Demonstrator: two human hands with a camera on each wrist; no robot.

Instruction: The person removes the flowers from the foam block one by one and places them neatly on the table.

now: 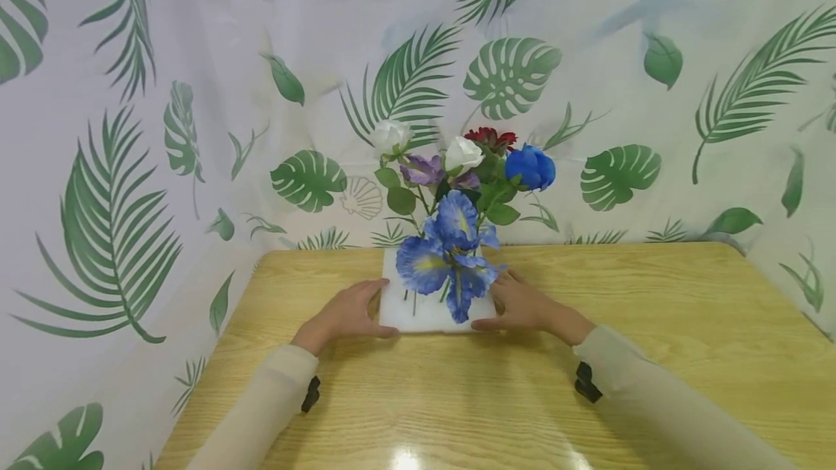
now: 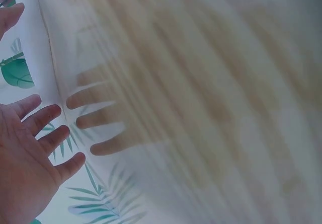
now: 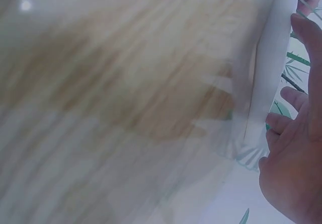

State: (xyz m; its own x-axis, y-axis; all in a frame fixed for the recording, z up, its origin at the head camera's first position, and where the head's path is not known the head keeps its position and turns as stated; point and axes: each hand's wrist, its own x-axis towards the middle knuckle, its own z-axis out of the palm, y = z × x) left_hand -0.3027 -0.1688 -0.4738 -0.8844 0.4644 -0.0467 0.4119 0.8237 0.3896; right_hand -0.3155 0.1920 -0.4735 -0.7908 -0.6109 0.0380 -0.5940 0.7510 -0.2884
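Observation:
A white foam block (image 1: 427, 314) lies near the table's back edge, with several flower stems standing in it. A large blue iris (image 1: 451, 256) leans forward over the block and hides part of it. Behind it are white roses (image 1: 464, 154), a purple flower (image 1: 421, 170), a red flower (image 1: 491, 139) and a bright blue flower (image 1: 530, 167). My left hand (image 1: 346, 312) is at the block's left side, fingers spread and thumb by the front corner. On the right side, my right hand (image 1: 525, 303) rests against the block with fingers extended, partly behind the iris.
The wood-grain table (image 1: 418, 390) extends in front of the block and to both sides. A white curtain (image 1: 300, 93) printed with green leaves hangs behind the table and along its left side. Light reflects off the tabletop near the front.

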